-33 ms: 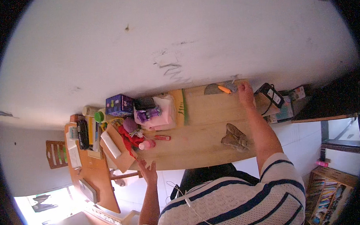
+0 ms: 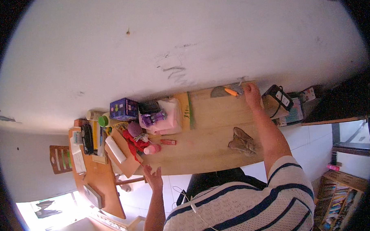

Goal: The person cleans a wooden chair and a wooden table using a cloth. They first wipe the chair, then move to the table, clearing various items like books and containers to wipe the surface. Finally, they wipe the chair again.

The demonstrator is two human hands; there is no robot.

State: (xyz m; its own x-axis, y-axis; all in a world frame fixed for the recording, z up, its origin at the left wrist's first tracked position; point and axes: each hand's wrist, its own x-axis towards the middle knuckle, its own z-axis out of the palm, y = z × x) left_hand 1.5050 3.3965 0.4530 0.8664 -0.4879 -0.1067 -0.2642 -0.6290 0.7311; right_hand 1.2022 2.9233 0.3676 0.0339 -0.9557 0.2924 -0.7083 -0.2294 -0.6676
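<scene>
Right hand (image 2: 252, 95) is staying curled beside orange item (image 2: 231, 92), its hold unclear. Left hand (image 2: 154, 178), well left, is staying loosely open, empty.

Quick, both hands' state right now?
Left hand: open, nothing visibly held.
Right hand: at the table's back edge; grip cannot be told.

This looks like a room in a home: dark scribbles (image 2: 175, 70) mark the far wall (image 2: 239, 36), household clutter (image 2: 134, 128) crowds the table's left, and a bookcase (image 2: 350, 180) stands near right.
</scene>
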